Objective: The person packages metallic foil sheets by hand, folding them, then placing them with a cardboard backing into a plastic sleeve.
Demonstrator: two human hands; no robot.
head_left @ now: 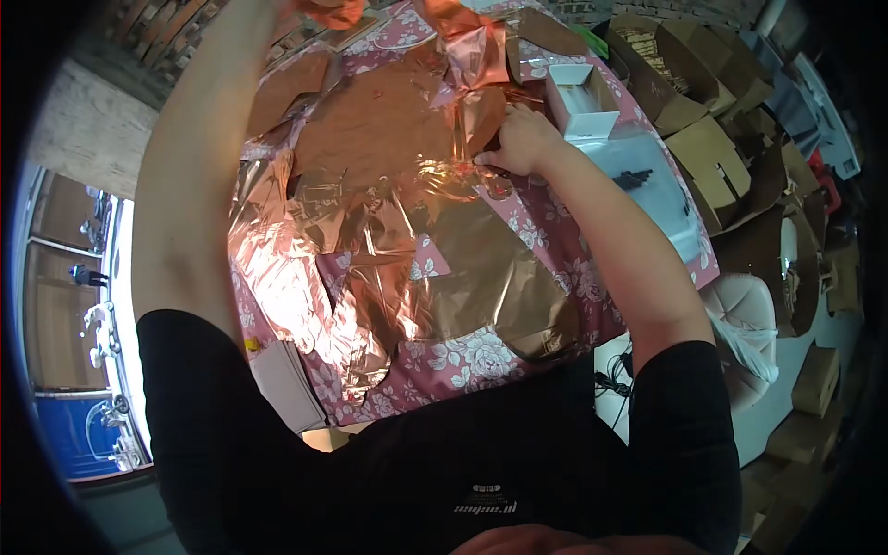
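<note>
Shiny copper-coloured foil sheets with rounded outlines, like flat foil balloons (370, 120), lie overlapping on a pink flowered tablecloth (481, 356). My right hand (525, 141) rests at the right edge of the foil, thumb and fingers apart and touching it; some fingertips are hidden. Above it, a crumpled foil strip (476, 54) rises toward the top edge of the view. My left arm reaches up past the top edge, so the left hand itself is cut off. Close to that wrist is a bright orange foil piece (328, 11).
Right of my right hand stands an open white box (581, 100), beside a clear plastic bag (661, 199) with small black items. Cardboard boxes (708, 166) crowd the right side near a white padded stool (745, 324). A pale flat box (287, 384) sits at lower left.
</note>
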